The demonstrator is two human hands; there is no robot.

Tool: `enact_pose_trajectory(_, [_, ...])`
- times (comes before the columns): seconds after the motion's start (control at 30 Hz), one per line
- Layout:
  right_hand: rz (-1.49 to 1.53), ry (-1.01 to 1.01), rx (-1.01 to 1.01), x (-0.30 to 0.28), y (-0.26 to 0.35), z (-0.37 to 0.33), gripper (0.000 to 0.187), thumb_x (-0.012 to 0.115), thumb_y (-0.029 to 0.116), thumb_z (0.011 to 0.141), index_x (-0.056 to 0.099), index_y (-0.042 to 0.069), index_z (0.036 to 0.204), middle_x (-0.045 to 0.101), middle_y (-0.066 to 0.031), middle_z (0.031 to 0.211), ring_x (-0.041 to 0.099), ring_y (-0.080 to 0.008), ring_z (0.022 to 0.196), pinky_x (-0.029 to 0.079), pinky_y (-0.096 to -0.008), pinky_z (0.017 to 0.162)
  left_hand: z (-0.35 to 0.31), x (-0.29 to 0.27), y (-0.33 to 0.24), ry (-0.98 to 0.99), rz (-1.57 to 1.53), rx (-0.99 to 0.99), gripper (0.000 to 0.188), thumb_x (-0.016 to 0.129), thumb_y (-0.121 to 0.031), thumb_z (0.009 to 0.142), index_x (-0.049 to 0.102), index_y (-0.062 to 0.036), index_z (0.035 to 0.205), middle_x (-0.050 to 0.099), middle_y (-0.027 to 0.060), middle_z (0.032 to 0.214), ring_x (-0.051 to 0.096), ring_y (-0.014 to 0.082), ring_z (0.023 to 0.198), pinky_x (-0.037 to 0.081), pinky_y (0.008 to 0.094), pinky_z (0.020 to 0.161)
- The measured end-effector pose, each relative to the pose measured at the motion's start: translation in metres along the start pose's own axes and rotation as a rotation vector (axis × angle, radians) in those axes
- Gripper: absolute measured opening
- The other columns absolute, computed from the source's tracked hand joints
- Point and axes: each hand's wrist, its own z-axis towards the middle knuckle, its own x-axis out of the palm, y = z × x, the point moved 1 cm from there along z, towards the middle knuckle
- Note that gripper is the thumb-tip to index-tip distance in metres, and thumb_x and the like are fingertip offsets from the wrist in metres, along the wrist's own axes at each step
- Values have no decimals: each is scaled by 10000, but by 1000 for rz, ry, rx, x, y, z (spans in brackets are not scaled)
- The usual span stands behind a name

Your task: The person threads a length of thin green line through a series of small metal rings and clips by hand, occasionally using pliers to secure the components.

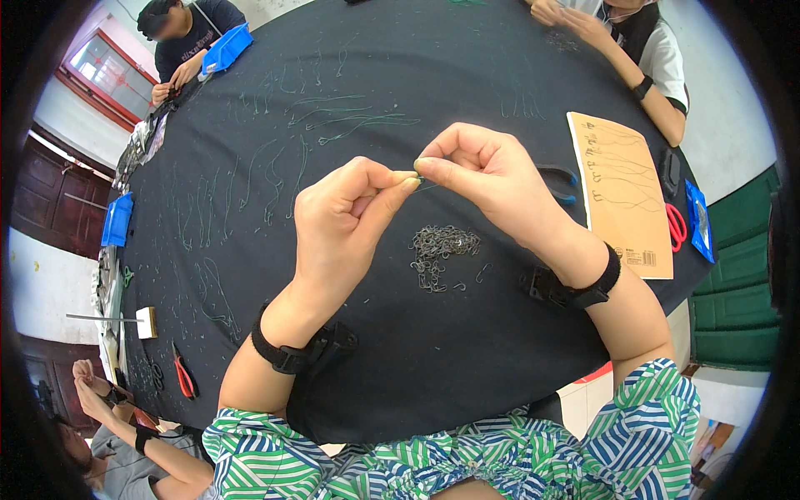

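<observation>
Above the dark cloth, my left hand [340, 218] and my right hand [498, 177] meet with thumb and forefinger pinched. Between the fingertips runs a thin green thread [429, 187]. Whether a small hook is pinched there too is hidden by the fingers. A pile of small dark metal hooks [439, 250] lies on the cloth just below my hands, with a few loose ones beside it. Several green threads [350, 117] are laid out beyond my hands and to the left, some with small pieces at their ends.
Pliers with blue handles [569, 198] lie right of my right hand, beside a brown paper pad [625, 208]. Red scissors [677, 227] and a blue packet [700, 221] rest farther right. Red-handled pliers [184, 375] are at left. Other people work around the table [400, 358].
</observation>
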Motion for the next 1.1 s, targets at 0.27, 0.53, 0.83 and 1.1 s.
enact_pose_trajectory(0.27, [100,42,70,10,-2,-4,132,661,155,913,643,24,915,536,77,681,427,5,601,333,-199,515,0,2,4,-18,-108,-3,54,702,-51,906,692,2,900,547,-65,642,409,-19,558,298,172,483])
enact_pose_trajectory(0.53, [-421,-9,-187,13,15,-15,82,669,128,818,635,54,825,491,-18,539,434,-87,465,330,-275,463,-1,-3,7,27,-132,-80,100,652,-41,945,671,25,1018,687,13,882,566,0,765,420,137,651])
enact_pose_trajectory(0.83, [-506,-147,-474,12,19,-15,94,698,126,864,654,60,915,532,-77,556,497,-170,459,364,-299,461,2,1,5,-38,-38,58,29,701,-29,890,714,-7,904,568,-34,674,435,8,576,329,195,498])
enact_pose_trajectory(1.1, [-296,-120,-228,8,16,-12,105,663,131,909,665,31,939,389,24,528,341,-23,522,280,-246,477,2,-1,0,64,31,30,110,744,-84,867,678,-3,835,563,-18,652,470,24,576,360,205,498])
